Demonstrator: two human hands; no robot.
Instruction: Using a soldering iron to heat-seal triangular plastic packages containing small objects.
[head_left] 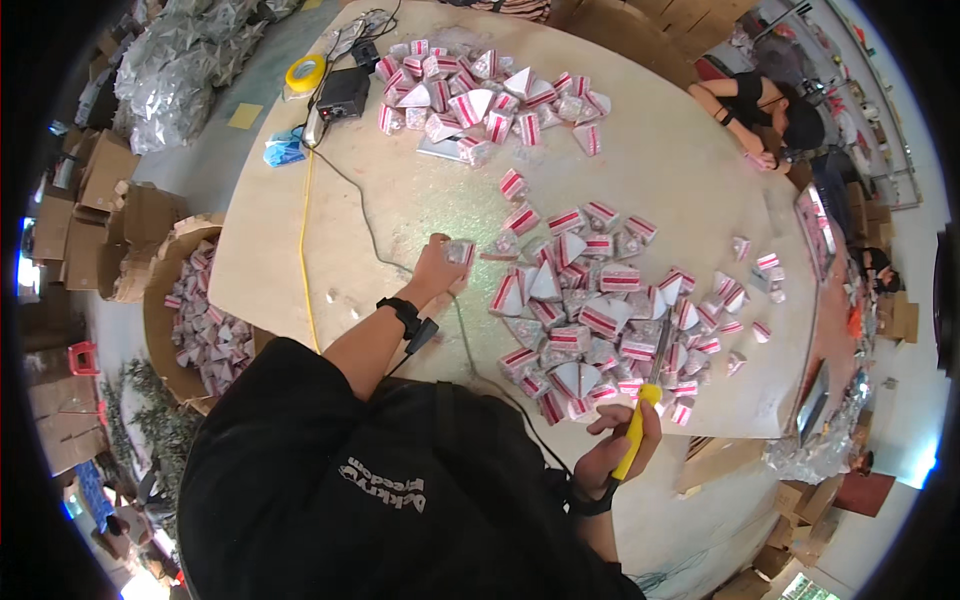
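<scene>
Packets everywhere, so we take our bearings from the near heap (603, 318), a broad spread of wedge-shaped bundles with red and white bands on our pale desk (660, 175). Just left of the near heap, our left hand (438, 268) has its grip pinching a single packet (459, 251); whether that packet rests on the desk or hangs just above it, we cannot tell. A thin brownish strip (498, 257) lies between it and the near heap. Across to our right hand (620, 445), at the near heap's closest edge to us: its grip is curled around a yellow-handled tool (636, 432), with the metal shaft (663, 345) pointing away from us over the right part of the near heap. Does the tip touch a packet? We cannot tell. Beyond the near heap sits the far heap (468, 106) of similar packets. Beyond the near heap and to its left, we see a black box (343, 92) and a yellow tape roll (305, 73). Well left of the near heap, a cardboard bin (163, 300) holds more packets. Beyond the near heap to the right, another person (748, 100) leans at the desk.
</scene>
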